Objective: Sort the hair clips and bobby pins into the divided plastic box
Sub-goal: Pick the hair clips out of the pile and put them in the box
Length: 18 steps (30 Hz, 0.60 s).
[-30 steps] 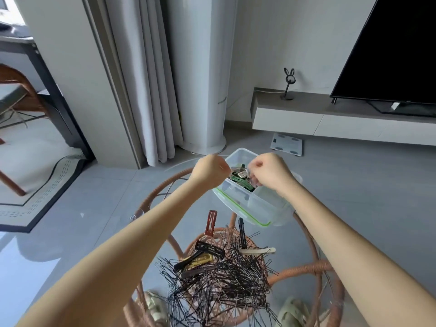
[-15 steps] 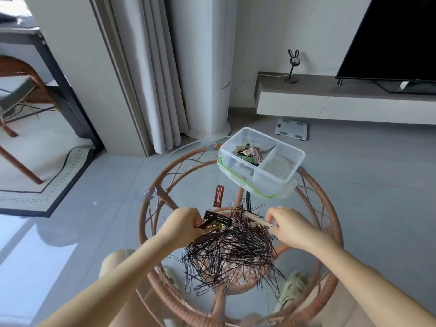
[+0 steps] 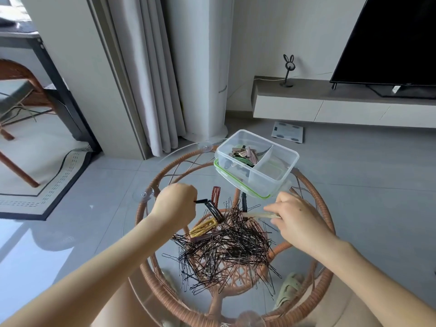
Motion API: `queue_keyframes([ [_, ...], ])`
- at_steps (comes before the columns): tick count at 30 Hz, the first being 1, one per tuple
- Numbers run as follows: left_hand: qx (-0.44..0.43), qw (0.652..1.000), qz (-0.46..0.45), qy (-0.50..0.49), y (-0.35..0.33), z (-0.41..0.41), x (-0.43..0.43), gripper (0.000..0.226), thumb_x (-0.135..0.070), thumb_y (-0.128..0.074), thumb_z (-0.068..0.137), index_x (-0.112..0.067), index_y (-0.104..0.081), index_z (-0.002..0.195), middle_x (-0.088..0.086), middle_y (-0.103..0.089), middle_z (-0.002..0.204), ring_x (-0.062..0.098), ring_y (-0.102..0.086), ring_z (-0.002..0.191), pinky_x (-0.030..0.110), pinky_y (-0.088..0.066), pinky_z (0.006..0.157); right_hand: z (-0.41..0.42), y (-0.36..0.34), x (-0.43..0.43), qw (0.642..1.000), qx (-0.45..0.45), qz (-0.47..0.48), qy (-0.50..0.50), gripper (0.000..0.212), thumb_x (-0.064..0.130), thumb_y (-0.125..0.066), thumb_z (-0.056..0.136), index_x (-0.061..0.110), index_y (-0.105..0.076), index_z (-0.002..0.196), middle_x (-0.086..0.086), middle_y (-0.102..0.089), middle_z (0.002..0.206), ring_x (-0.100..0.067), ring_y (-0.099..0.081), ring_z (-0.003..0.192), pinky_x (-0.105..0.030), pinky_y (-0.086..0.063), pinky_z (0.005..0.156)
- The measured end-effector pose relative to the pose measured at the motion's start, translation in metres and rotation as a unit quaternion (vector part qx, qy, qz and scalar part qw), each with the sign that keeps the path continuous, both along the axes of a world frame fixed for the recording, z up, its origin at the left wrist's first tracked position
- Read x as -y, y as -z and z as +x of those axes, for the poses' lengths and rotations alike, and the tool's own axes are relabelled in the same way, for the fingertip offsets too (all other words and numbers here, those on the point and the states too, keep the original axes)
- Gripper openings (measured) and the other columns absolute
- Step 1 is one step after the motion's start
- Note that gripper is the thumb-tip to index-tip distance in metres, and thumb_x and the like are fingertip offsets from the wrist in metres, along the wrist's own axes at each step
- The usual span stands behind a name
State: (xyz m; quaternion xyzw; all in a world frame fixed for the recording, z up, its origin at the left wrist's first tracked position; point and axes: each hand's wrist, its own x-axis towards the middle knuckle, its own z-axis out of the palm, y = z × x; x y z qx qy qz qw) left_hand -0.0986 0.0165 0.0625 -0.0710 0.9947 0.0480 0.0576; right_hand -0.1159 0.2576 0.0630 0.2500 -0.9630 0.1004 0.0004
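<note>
A heap of black bobby pins (image 3: 226,251) lies on the round glass-topped rattan table (image 3: 326,213). Among them are a yellow clip (image 3: 204,227), a brown clip (image 3: 206,236), a red snap clip (image 3: 215,194) and a dark clip (image 3: 244,201). My left hand (image 3: 175,205) is shut on a black hair clip (image 3: 211,207) at the pile's left edge. My right hand (image 3: 296,218) pinches a cream hair clip (image 3: 258,215) at the pile's right edge. The clear divided plastic box (image 3: 286,172) sits at the table's far side, several clips in its left compartment.
The box rests on its green-rimmed lid (image 3: 219,171). Beyond the table are a grey curtain (image 3: 151,74), a white floor scale (image 3: 287,132), a low TV cabinet (image 3: 330,105) and a black TV (image 3: 391,41). Slippers (image 3: 289,289) show under the glass.
Both hands came back from the box to the pile. The left hand has taken hold of the black clip and the right hand has closed on the cream clip.
</note>
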Motion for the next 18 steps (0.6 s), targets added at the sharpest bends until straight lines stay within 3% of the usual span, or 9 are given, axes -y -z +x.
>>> queue_keyframes([
  [3,-0.062,0.998,0.008,0.025,-0.016,-0.005,-0.003,0.023,-0.008,-0.044,0.087,-0.009,-0.066,0.092,0.006,-0.067,0.092,0.023,-0.063,0.082,0.033,-0.055,0.067,-0.005,-0.007,0.001,0.999,-0.006,-0.046,0.018,0.025,0.023,-0.057,0.090,0.018,-0.067,0.112,0.006,-0.048,0.086,-0.012,-0.047,0.080,-0.021,-0.036,0.070],
  [7,-0.133,0.984,0.117,0.015,-0.037,-0.021,-0.011,0.019,-0.014,-0.049,0.087,-0.012,-0.068,0.089,0.006,-0.070,0.079,0.022,-0.062,0.065,0.036,-0.056,0.062,-0.025,-0.018,0.003,0.983,0.008,-0.166,0.076,0.014,0.020,-0.066,0.083,0.012,-0.073,0.091,0.014,-0.051,0.072,-0.005,-0.049,0.063,-0.016,-0.037,0.059],
  [10,-0.152,0.969,0.192,0.014,-0.045,-0.051,-0.024,0.017,-0.013,-0.054,0.086,-0.007,-0.070,0.087,0.009,-0.070,0.075,0.024,-0.060,0.062,0.031,-0.050,0.058,-0.056,-0.023,0.013,0.946,0.062,-0.276,0.156,0.009,0.016,-0.069,0.079,0.008,-0.074,0.081,0.001,-0.063,0.065,-0.019,-0.057,0.062,-0.031,-0.046,0.065],
  [12,-0.140,0.956,0.258,-0.003,-0.046,-0.078,-0.036,0.015,-0.013,-0.058,0.084,-0.006,-0.071,0.085,0.009,-0.067,0.072,0.022,-0.056,0.061,0.026,-0.043,0.057,-0.080,-0.023,0.022,0.911,0.128,-0.334,0.206,0.008,0.014,-0.069,0.078,0.008,-0.071,0.072,-0.001,-0.057,0.054,-0.019,-0.050,0.050,-0.033,-0.043,0.058],
  [14,-0.099,0.918,0.380,-0.051,-0.046,-0.104,-0.046,0.012,-0.010,-0.060,0.082,-0.004,-0.071,0.081,0.011,-0.061,0.066,0.018,-0.051,0.053,0.021,-0.040,0.051,-0.101,-0.022,0.030,0.860,0.204,-0.398,0.245,0.013,0.006,-0.066,0.078,-0.002,-0.066,0.068,-0.007,-0.051,0.051,-0.018,-0.044,0.042,-0.026,-0.039,0.048],
  [16,-0.055,0.855,0.502,-0.119,-0.045,-0.127,-0.053,0.008,-0.004,-0.061,0.081,-0.001,-0.068,0.083,0.012,-0.057,0.063,0.014,-0.047,0.044,0.017,-0.040,0.042,-0.118,-0.025,0.038,0.810,0.254,-0.452,0.275,0.019,-0.004,-0.061,0.078,-0.001,-0.061,0.059,-0.011,-0.052,0.051,-0.017,-0.046,0.036,-0.021,-0.042,0.040],
  [18,-0.038,0.800,0.576,-0.163,-0.042,-0.141,-0.056,0.006,-0.002,-0.063,0.081,0.001,-0.065,0.086,0.012,-0.056,0.065,0.015,-0.050,0.047,0.019,-0.045,0.044,-0.125,-0.030,0.045,0.761,0.292,-0.506,0.281,0.024,-0.007,-0.056,0.081,0.000,-0.058,0.058,-0.011,-0.056,0.046,-0.015,-0.051,0.030,-0.020,-0.047,0.036],
])
